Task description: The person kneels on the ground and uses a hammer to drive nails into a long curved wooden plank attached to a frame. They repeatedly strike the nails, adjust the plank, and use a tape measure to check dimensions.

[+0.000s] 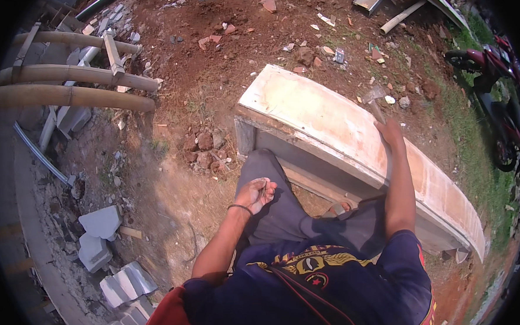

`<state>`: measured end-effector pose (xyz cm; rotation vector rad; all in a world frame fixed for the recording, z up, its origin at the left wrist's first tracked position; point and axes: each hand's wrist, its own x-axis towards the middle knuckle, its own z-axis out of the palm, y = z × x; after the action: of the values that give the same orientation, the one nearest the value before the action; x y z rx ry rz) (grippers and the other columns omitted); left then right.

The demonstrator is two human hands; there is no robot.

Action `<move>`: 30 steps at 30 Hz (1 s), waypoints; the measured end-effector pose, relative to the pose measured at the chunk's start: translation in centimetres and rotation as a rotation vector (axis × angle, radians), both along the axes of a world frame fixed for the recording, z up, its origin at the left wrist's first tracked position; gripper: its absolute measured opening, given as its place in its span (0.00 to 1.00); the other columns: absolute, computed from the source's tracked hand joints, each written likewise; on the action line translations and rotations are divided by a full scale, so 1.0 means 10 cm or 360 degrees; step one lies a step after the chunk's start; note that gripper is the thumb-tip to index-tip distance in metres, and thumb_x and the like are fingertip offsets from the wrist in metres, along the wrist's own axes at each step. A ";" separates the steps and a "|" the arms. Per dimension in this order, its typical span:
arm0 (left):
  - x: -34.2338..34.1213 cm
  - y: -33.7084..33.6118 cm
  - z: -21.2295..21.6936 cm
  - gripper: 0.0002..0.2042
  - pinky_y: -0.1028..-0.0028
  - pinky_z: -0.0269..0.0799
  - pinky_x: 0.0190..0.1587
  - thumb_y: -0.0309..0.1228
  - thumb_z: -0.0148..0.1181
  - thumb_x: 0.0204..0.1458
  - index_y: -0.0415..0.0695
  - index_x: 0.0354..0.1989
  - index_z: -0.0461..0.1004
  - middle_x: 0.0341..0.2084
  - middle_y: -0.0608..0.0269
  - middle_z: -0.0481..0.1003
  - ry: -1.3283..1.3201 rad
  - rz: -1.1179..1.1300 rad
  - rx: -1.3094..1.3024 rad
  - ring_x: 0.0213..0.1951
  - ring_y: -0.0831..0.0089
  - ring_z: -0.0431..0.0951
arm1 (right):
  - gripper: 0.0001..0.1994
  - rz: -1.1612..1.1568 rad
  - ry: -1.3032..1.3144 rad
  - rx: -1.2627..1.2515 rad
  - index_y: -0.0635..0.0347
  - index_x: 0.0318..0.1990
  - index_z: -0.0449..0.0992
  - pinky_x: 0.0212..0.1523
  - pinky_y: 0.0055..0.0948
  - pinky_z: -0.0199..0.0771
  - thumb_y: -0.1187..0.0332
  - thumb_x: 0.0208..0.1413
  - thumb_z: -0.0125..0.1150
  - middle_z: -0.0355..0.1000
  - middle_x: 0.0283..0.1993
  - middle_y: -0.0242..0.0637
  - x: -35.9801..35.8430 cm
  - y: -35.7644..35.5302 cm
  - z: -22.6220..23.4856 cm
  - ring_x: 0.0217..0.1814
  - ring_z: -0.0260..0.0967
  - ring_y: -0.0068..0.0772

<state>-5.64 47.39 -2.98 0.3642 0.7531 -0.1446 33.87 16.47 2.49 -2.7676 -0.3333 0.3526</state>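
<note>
A person in a dark blue shirt and grey trousers point(286, 220) works beside a long pale box point(315, 109) on a patch of bare red earth point(184, 46). The box lies aslant in front of the person, running off to the right, its flat, stained top uppermost and its hollow side facing the knees. The right hand point(393, 136) rests at the far edge of the top, its fingers closed around the handle of a small tool point(378, 113) whose far end is hard to make out. The left hand point(255, 196), with a dark band point(241, 208) at the wrist, is over the left thigh, palm up, its fingers half curled; whether they hold anything cannot be told. Bamboo poles point(75, 97) jut in at left, above broken grey blocks point(100, 221). Reddish stones point(205, 145) lie near the box's left end; a motorbike point(498, 107) stands on grass point(456, 114) at right.
</note>
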 end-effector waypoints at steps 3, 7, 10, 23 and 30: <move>0.05 0.03 0.06 0.03 0.73 0.71 0.30 0.29 0.52 0.60 0.44 0.35 0.70 0.30 0.58 0.75 -0.0237 0.0058 -0.0130 0.26 0.73 0.73 | 0.28 0.0008 0.0020 -0.0034 0.67 0.45 0.76 0.48 0.48 0.68 0.48 0.49 0.61 0.74 0.42 0.60 0.01 0.01 0.01 0.47 0.73 0.57; 0.16 0.10 0.15 0.04 0.72 0.69 0.33 0.30 0.60 0.55 0.46 0.34 0.72 0.31 0.63 0.74 -0.0467 0.0223 -0.0187 0.29 0.73 0.73 | 0.28 0.0010 0.0023 -0.0031 0.67 0.45 0.75 0.49 0.48 0.67 0.48 0.49 0.61 0.74 0.44 0.59 0.00 0.02 0.04 0.49 0.72 0.56; 0.24 0.19 0.18 0.07 0.72 0.68 0.35 0.30 0.64 0.52 0.45 0.34 0.72 0.32 0.63 0.73 -0.0539 0.0375 -0.0147 0.32 0.72 0.71 | 0.29 0.0015 0.0068 -0.0001 0.69 0.45 0.75 0.51 0.47 0.67 0.47 0.49 0.62 0.74 0.45 0.60 0.00 0.02 0.05 0.50 0.72 0.57; 0.82 0.80 0.43 0.08 0.79 0.65 0.32 0.26 0.64 0.53 0.45 0.39 0.71 0.32 0.69 0.73 -0.0687 0.0522 0.0776 0.30 0.81 0.69 | 0.28 0.0002 -0.0057 -0.0057 0.66 0.42 0.77 0.47 0.48 0.69 0.46 0.47 0.62 0.75 0.43 0.58 0.08 -0.05 -0.12 0.47 0.73 0.57; 1.45 1.45 0.65 0.05 0.81 0.68 0.31 0.29 0.63 0.55 0.41 0.33 0.76 0.27 0.72 0.74 -0.0547 0.0195 0.1880 0.29 0.85 0.71 | 0.27 -0.0042 -0.0103 -0.0072 0.64 0.44 0.76 0.49 0.49 0.68 0.47 0.48 0.61 0.75 0.44 0.55 0.00 -0.01 -0.07 0.49 0.73 0.56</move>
<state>8.82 61.84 3.49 1.4192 0.4441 0.5019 33.91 16.42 1.83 -2.8297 -0.3074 0.2680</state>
